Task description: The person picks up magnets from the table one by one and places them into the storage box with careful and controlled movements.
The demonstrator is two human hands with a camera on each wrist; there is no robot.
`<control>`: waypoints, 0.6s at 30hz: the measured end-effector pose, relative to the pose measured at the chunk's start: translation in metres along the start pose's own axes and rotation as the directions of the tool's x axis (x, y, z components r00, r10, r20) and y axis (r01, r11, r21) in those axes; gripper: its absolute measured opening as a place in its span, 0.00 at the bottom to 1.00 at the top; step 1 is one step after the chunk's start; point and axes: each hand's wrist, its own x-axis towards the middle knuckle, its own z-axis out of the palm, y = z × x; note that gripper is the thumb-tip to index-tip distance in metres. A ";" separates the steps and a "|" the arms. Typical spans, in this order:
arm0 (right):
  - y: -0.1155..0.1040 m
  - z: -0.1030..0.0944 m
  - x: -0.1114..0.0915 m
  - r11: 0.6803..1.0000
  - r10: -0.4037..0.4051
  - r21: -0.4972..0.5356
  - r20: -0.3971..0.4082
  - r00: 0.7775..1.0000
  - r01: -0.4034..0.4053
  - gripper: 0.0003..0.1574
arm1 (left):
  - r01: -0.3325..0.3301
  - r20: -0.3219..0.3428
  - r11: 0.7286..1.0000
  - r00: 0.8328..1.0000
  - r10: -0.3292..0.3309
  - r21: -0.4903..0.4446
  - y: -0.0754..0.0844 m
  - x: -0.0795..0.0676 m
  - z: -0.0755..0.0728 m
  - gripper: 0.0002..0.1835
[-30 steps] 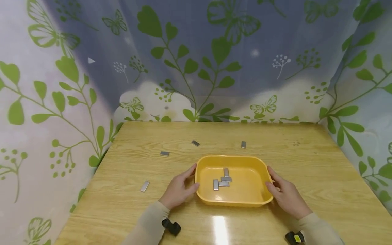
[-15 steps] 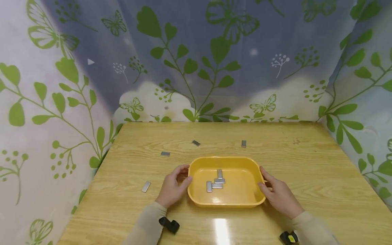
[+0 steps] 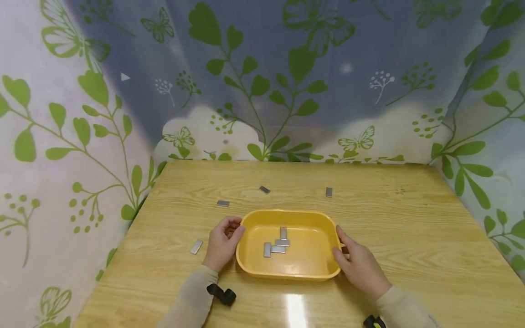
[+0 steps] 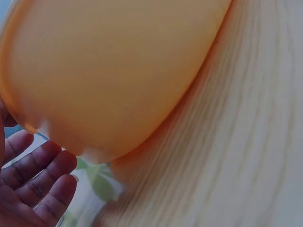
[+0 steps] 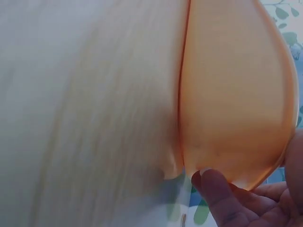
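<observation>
Left hand [image 3: 221, 245] and right hand [image 3: 362, 268] grip opposite ends of the yellow tray [image 3: 309, 255], fingers part-curled, on or just above the desk [image 3: 414, 237]; positioning appears in hand, the next move calling for level handling, four metal blocks [image 3: 282, 243] lying inside.

yellow tray [image 3: 309, 255] | upright | fingers [image 3: 340, 258] at both ends | four grey blocks [image 3: 282, 243] inside

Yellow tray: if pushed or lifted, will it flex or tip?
The yellow tray looks fairly stiff, with no sag showing. Its broad, low shape probably resists tipping. The gray bars inside may slide, since the surface under them looks shiny.
</observation>
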 end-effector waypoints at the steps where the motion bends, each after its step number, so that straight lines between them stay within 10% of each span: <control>1: -0.001 0.001 0.000 1.000 -0.001 0.001 0.002 1.000 0.001 0.36 | 0.000 -0.006 1.000 1.000 0.000 -0.005 -0.001 0.000 -0.001 0.11; 10: 0.003 -0.008 0.004 0.982 0.084 0.164 0.079 0.993 -0.096 0.35 | 0.125 0.030 0.992 0.992 -0.125 0.010 -0.013 0.009 -0.006 0.12; 18: 0.010 -0.018 0.022 0.850 0.223 0.453 0.152 0.963 -0.268 0.28 | 0.300 0.099 0.948 0.952 -0.290 -0.106 -0.023 0.020 -0.007 0.16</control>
